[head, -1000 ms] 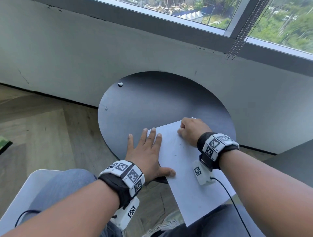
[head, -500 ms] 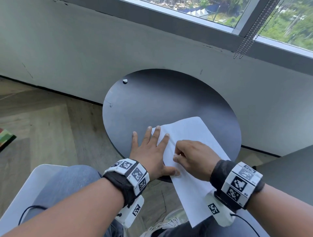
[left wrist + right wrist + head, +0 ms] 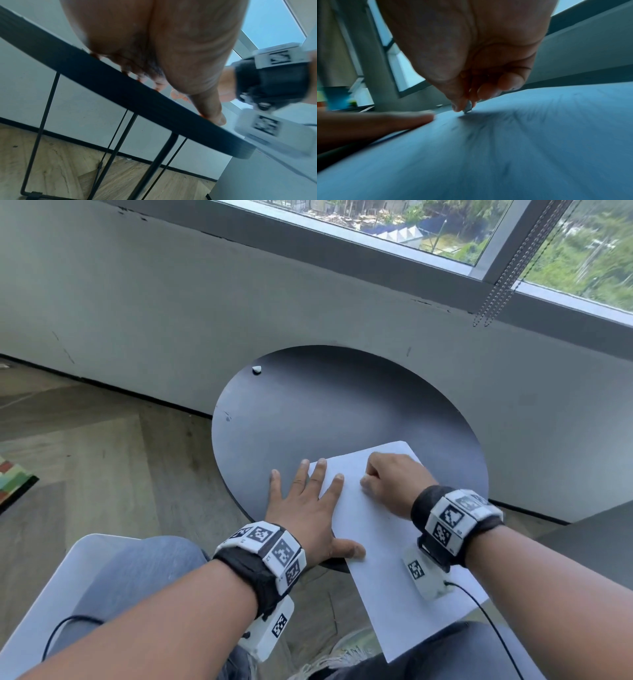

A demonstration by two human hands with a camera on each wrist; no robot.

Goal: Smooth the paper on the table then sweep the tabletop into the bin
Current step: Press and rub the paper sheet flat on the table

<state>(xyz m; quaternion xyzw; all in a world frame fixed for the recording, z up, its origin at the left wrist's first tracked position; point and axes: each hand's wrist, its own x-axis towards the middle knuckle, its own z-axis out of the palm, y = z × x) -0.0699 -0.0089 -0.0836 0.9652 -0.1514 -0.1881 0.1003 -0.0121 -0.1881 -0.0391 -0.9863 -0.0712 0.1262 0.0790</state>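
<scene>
The round black bench [image 3: 342, 412] is largely bare toward the wall, leaving room for sweeping. The paper [image 3: 387, 542] is laid across its near right edge, with much of it overhanging toward the lap. The left hand [image 3: 305, 508] is spread flat on the sheet's left edge, apparently to anchor it. The right hand [image 3: 394, 481] is curled and pressed onto the sheet; something small appears pinched at its fingertips [image 3: 462, 106], though blur prevents certainty. A white scrap [image 3: 256, 369] is noted near the far left rim. No bin is seen.
</scene>
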